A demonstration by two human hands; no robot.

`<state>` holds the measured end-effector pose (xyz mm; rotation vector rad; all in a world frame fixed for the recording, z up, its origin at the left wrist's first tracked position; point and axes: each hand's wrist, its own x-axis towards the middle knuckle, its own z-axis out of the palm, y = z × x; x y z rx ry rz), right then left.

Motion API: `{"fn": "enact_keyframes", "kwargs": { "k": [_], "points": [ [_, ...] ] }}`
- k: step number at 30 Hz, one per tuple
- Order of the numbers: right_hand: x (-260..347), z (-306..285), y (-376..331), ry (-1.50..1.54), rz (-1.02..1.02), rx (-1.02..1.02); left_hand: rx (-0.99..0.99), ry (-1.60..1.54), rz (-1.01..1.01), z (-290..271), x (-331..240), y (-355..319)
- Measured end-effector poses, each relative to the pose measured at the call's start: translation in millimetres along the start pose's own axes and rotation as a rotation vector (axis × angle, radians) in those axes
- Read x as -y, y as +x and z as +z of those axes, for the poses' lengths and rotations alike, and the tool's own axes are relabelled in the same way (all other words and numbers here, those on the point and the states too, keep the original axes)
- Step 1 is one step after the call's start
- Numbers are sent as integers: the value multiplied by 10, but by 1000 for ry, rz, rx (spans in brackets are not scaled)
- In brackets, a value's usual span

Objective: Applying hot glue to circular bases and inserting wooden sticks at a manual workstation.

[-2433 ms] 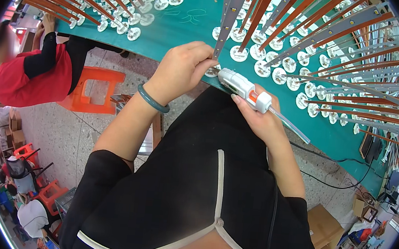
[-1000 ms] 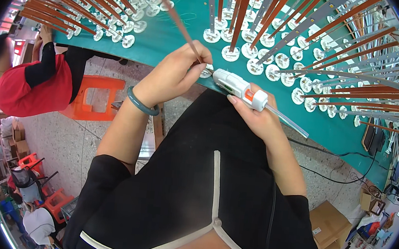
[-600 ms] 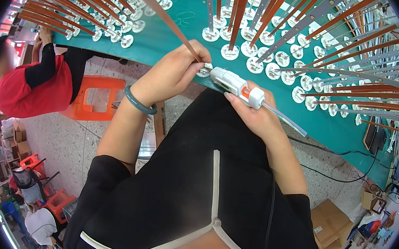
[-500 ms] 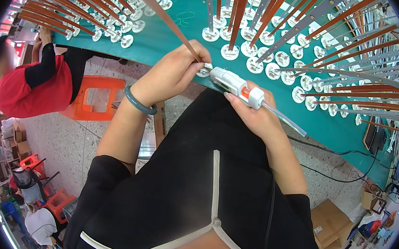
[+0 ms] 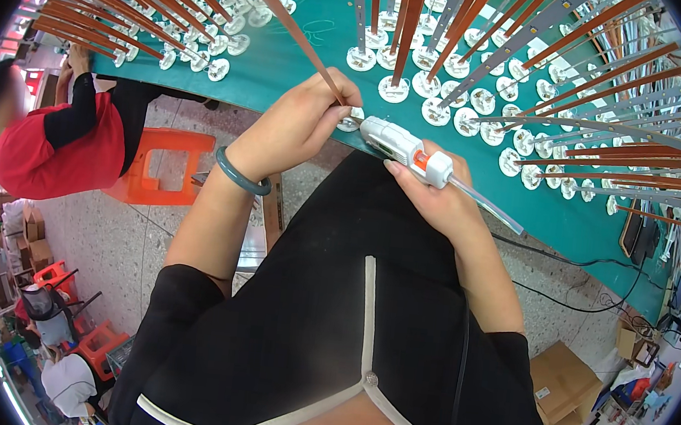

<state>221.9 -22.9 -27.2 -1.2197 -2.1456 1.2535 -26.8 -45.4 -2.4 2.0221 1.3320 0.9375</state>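
Observation:
My left hand (image 5: 304,119) pinches a long brown strip (image 5: 296,32) near its lower end, and the strip leans up to the left. At its foot is a round white base (image 5: 350,120) by the near table edge, partly hidden by my fingers. My right hand (image 5: 440,197) is closed around a white hot glue gun (image 5: 395,142) with an orange part. A clear glue stick (image 5: 489,206) sticks out of its back end. The gun's nozzle end points left at the base; whether it touches cannot be made out.
Several round white bases with upright brown and grey strips (image 5: 458,93) crowd the green table (image 5: 308,33), more at the far left. A black cable (image 5: 574,259) runs along the right. A person in red (image 5: 60,144) is at the left by an orange stool (image 5: 160,166). A cardboard box (image 5: 565,390) stands lower right.
Almost nothing differs. The view has shifted very slightly; both hands keep their hold on the strip and the glue gun.

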Motion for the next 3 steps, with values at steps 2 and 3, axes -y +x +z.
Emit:
{"fn": "enact_keyframes", "kwargs": {
  "k": [2,3],
  "points": [
    [-4,2,0,-2,-16,-6,1,11,4,-2,5,-1],
    [-7,4,0,-3,-33,-12,3,22,8,-4,8,-1]
  ]
}}
